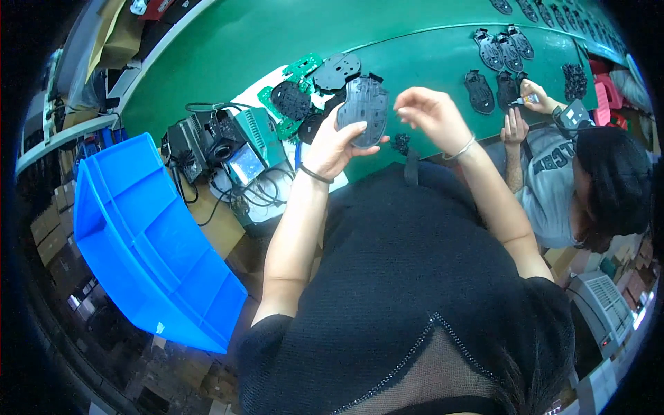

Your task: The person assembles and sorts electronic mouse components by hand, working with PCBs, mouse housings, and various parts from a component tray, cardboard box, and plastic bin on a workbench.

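Observation:
A flat black plastic mouse base [366,107] is held up over the bench by my left hand [328,149], the thumb across its face and fingers behind it. Just right of it, apart from it, hovers my right hand [439,121]. Its fingers are curled with the fingertips close to the thumb; anything between them is too small to make out. Under my hands, near the bench's front edge, lies a small heap of tiny black parts [400,143]. Beyond my left hand are more black shells [337,70] and green circuit boards [302,67], partly overlapping.
Left of my arm stand a soldering-station-like device with a small screen [246,163] and tangled cables, beside a large blue bin [149,242]. At right a co-worker's hand [536,95] holds a small bottle over rows of black mouse bases [478,92] on the green bench [429,59].

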Tool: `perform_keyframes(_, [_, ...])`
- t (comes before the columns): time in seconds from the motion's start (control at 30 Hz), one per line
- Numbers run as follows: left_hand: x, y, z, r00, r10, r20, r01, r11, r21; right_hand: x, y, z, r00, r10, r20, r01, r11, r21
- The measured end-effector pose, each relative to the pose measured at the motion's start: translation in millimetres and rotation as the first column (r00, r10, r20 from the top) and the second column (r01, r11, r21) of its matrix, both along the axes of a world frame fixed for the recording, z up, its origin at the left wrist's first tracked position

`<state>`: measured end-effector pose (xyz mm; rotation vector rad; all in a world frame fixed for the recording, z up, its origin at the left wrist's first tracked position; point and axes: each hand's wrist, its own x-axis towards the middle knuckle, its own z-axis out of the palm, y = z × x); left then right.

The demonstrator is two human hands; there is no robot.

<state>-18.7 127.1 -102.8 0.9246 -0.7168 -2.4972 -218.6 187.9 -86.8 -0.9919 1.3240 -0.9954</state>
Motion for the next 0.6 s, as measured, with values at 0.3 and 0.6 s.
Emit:
perform_keyframes(0.3, [5, 5, 15, 0.999, 0.052, -0.005, -0.052, 0.995, -0.086, 26, -6, 4, 0.898, 0.052, -0.438, -0.221, 0.912, -0.345])
perform_keyframes(0.6, [7, 8, 16, 0.999, 0.045, 0.006, -0.044, 0.989, -0.138, 33, -2, 5, 0.835, -0.045, -0.548, -0.223, 0.883, -0.412])
